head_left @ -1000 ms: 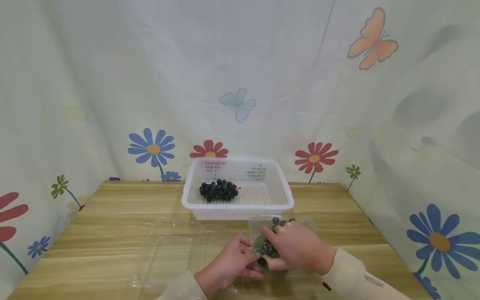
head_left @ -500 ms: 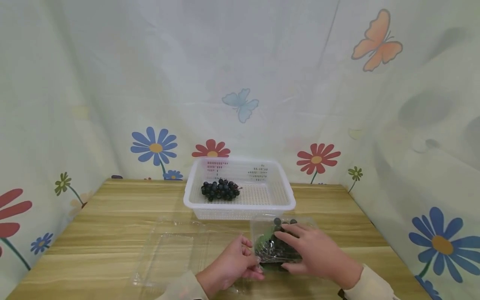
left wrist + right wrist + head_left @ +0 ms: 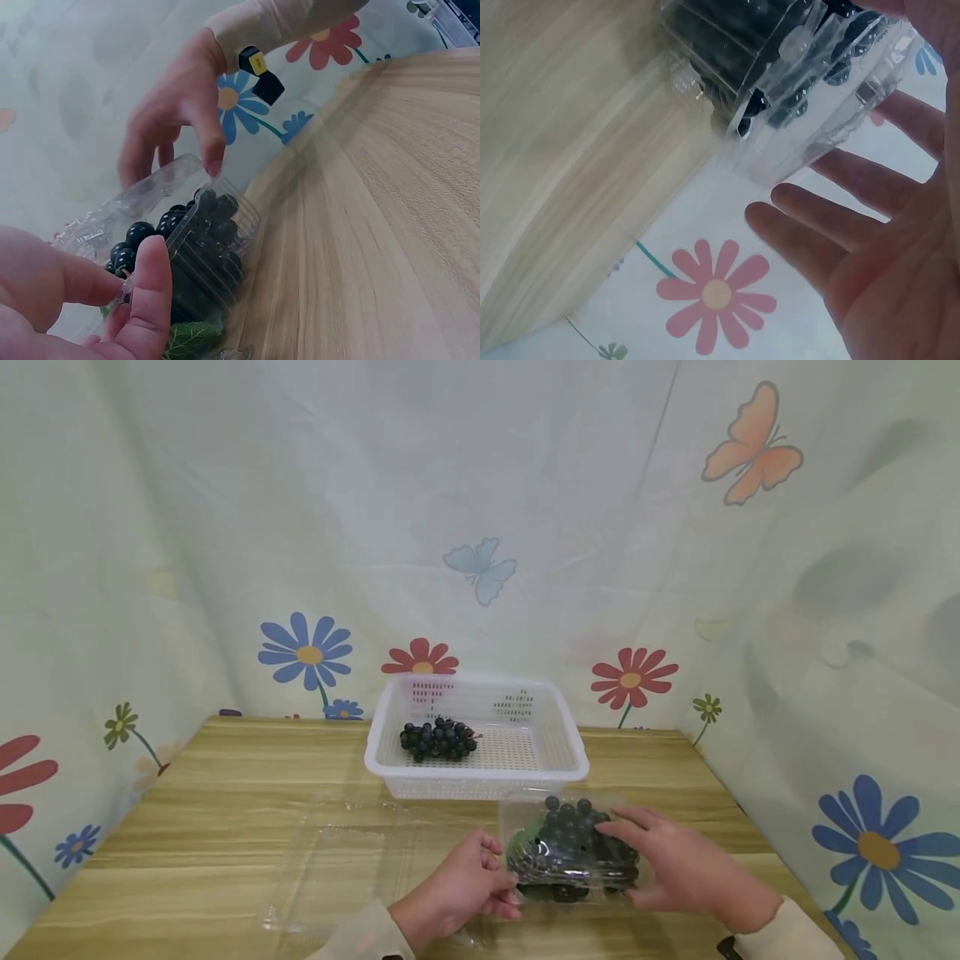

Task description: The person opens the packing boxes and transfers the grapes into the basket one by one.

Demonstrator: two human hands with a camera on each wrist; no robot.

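A clear plastic clamshell box (image 3: 592, 872), holding dark grapes (image 3: 573, 822) and a green leaf (image 3: 191, 339), rests on the wooden table before the hands. My left hand (image 3: 463, 885) pinches its left edge near the front corner between thumb and finger. At the box's right end is my right hand (image 3: 678, 868), its fingers extended and spread. In the left wrist view its thumb touches the near rim, with the other fingers reaching behind the box. The right wrist view shows those fingers beside the crinkled clear lid (image 3: 817, 127).
Behind the box stands a white perforated basket (image 3: 480, 773) with another bunch of dark grapes (image 3: 438, 741) inside. To the left lies a second clear plastic container (image 3: 345, 860). A flower-printed curtain (image 3: 480, 485) surrounds the table (image 3: 255, 785).
My right hand has moved from over the grapes to the right end of the box, its fingers opening out. The lid shows flatter over the grapes. My left hand has stayed at the left edge.
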